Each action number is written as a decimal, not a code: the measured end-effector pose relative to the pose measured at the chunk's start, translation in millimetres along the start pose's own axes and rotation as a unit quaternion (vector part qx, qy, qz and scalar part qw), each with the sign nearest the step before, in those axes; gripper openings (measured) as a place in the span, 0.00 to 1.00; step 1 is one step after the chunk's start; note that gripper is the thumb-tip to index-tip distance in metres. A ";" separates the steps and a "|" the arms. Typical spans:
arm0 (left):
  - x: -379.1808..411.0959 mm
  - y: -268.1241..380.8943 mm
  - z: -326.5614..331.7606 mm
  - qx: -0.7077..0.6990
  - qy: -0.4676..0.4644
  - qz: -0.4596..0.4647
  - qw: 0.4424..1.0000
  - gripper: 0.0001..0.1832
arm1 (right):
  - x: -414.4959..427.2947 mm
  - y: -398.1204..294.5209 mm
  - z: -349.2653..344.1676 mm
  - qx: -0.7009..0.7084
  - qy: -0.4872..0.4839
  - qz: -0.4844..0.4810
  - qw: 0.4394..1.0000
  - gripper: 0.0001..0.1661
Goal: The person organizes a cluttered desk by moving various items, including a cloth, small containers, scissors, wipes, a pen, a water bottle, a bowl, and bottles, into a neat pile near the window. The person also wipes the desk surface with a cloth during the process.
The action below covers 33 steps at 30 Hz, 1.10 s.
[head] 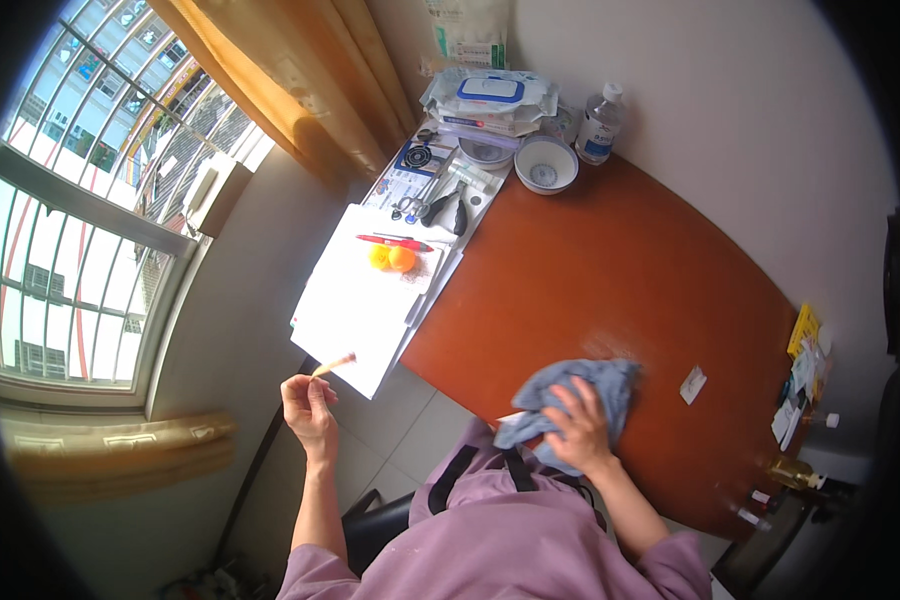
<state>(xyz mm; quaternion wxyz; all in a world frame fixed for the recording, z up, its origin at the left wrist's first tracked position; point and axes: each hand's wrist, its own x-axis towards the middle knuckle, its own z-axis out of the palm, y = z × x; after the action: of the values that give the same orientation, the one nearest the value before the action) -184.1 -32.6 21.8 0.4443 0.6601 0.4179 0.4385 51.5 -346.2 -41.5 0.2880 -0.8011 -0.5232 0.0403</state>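
My left hand (pixel 311 412) is raised beside the table's left end. Between its thumb and fingers it pinches a small tan stick (pixel 334 365) with a darker tip, perhaps a brush. Under my right hand (pixel 583 431) is a crumpled blue-grey cloth (pixel 607 382), gripped against the near edge of the reddish-brown wooden table (pixel 630 262). Something white (pixel 510 420) pokes out at the cloth's left side. A dull, whitish smear (pixel 607 345) marks the tabletop just beyond the cloth. To its right lies a small scrap of white paper (pixel 693 385).
White papers (pixel 345 300) bear two orange balls (pixel 391 258) and a red pen (pixel 394 242). Beyond are pliers (pixel 446 212), a bowl (pixel 546 165), a clear bottle (pixel 599 124) and wipes packs (pixel 491 97). Small items and bottles (pixel 795 472) line the right edge. A barred window (pixel 82 225) is left.
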 end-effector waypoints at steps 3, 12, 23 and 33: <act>21.5 -4.0 8.7 0.043 0.013 0.011 0.999 0.05 | -47.2 39.2 -39.9 -0.078 0.055 0.126 0.988 0.20; 185.9 -90.9 -2.3 0.399 -0.021 -0.033 0.916 0.15 | 23.9 -21.0 -64.0 0.053 0.076 0.124 0.988 0.14; 236.4 -95.6 46.8 0.426 -0.300 -0.198 0.830 0.37 | 174.8 -78.3 81.1 0.386 -0.125 0.191 0.894 0.15; 222.7 -58.7 53.9 0.503 -0.247 -0.220 0.798 0.37 | 296.0 -44.4 87.1 0.083 0.024 -0.023 0.996 0.13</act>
<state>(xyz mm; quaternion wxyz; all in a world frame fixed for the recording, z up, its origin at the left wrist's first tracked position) -83.2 180.2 0.2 0.2222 0.7672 0.5894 -0.1211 116.4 -42.0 -21.4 0.3668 -0.7629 -0.5291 0.0582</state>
